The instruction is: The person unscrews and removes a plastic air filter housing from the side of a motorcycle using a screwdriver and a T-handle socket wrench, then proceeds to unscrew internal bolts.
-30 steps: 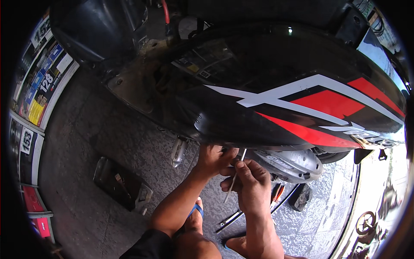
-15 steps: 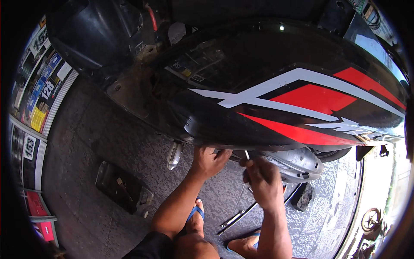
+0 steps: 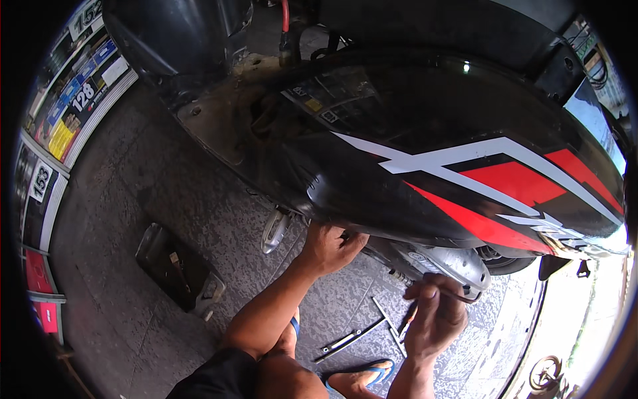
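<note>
My left hand [image 3: 332,247] reaches to the lower edge of the glossy black scooter body panel [image 3: 432,106] with red and white stripes, fingers curled under it and partly hidden. My right hand [image 3: 435,312] is lower and farther right, in front of the silver cover [image 3: 448,263], fingers bent together around something thin and dark that I cannot make out. Below and left of it, a silver T-shaped tool [image 3: 385,322] lies on the grey floor.
A dark tray [image 3: 166,266] with a brush in it sits on the floor at left. Shelves of boxed goods [image 3: 83,96] line the left edge. A wheel [image 3: 545,372] stands in the bright area at lower right. My feet in blue sandals are below.
My right hand has moved right and down from the panel edge, and the thin light rod no longer shows in it. My left hand stays at the edge. The view has shifted.
</note>
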Motion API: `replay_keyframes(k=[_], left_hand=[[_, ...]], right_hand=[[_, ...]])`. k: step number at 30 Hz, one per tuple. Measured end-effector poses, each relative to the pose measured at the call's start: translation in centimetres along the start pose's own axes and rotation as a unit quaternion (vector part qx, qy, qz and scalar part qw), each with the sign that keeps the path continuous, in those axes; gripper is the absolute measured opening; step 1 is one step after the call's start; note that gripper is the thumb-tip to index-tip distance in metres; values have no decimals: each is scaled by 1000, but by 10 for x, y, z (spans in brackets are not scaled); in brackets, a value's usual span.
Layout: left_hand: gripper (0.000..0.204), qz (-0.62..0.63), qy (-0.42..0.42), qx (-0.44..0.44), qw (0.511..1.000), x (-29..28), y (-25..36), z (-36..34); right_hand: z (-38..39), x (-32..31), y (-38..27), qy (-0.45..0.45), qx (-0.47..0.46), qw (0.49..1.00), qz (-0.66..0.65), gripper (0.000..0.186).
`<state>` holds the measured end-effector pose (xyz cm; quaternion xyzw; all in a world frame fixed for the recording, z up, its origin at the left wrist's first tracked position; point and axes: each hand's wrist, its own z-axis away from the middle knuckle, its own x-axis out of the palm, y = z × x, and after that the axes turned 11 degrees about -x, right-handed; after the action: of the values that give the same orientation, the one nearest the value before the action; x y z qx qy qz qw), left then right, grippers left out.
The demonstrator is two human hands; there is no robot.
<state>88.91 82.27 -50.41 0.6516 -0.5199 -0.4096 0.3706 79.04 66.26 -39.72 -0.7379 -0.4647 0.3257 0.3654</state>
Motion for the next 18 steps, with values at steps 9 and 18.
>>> replay_keyframes(k=[9, 18], left_hand=[[14, -20, 33, 76, 996, 2, -2, -5], [23, 12, -17, -42, 999, 7, -25, 16]], right_hand=[[-31, 36, 17, -18, -37, 989, 145, 9], [-30, 32, 19, -55, -157, 972, 166, 12]])
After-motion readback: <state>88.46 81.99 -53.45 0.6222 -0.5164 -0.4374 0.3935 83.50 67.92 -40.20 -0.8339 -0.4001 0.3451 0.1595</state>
